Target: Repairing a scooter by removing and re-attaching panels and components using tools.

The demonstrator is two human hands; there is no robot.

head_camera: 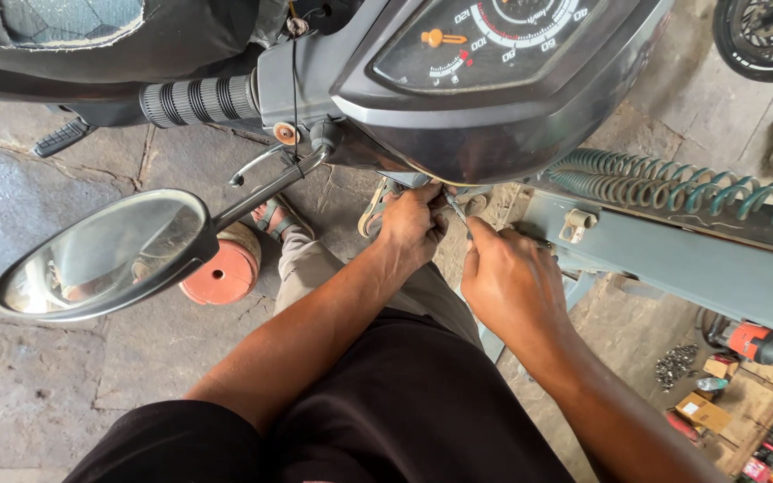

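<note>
Above the fingers, a glossy dark grey scooter headlight cowl is seen, its dial marked in white with an orange needle. To their right, a teal coiled hose is laid along a grey-blue frame. A terracotta-red round stool is seen to their left.

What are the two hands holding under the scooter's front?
The right hand pinches a thin metal tool or cable near its lower end. The left hand grips something just under the headlight cowl; what exactly is hidden.
</note>
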